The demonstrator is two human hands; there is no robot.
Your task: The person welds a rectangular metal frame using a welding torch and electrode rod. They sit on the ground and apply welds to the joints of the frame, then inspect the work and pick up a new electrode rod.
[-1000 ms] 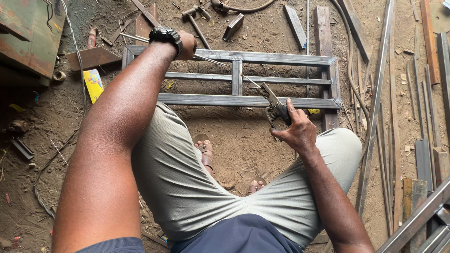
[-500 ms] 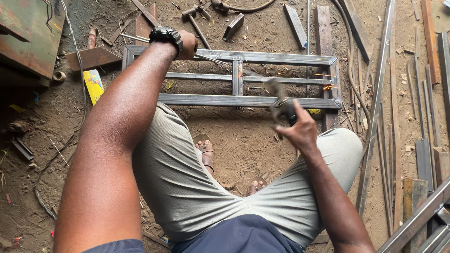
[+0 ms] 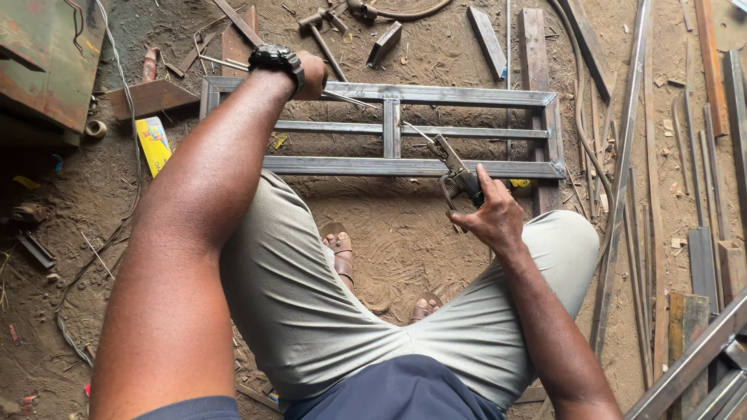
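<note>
Sandy workshop ground spreads under everything, littered with steel offcuts, with long bars (image 3: pixel 622 179) stacked toward three o'clock and a hammer (image 3: pixel 319 27) lying near twelve. At the centre, just beyond the person's knees, lies a rectangular steel frame (image 3: pixel 436 95) of square tubing, flat on the dirt with a short upright joining its rails. The left hand (image 3: pixel 311 74) reaches out to eleven o'clock and rests on the frame's far rail; its fingers are hidden behind the wrist and a black watch (image 3: pixel 274 57), so whether it grips cannot be told. The right hand (image 3: pixel 490 214), at about two o'clock, is closed around an electrode holder (image 3: pixel 459 175) whose thin rod (image 3: pixel 416 132) points at the middle upright. The frame looks rigid and heavy, likely with sharp edges; it is best steadied by a long rail, away from the joints. A yellow packet (image 3: pixel 154 144) lies at nine o'clock.
</note>
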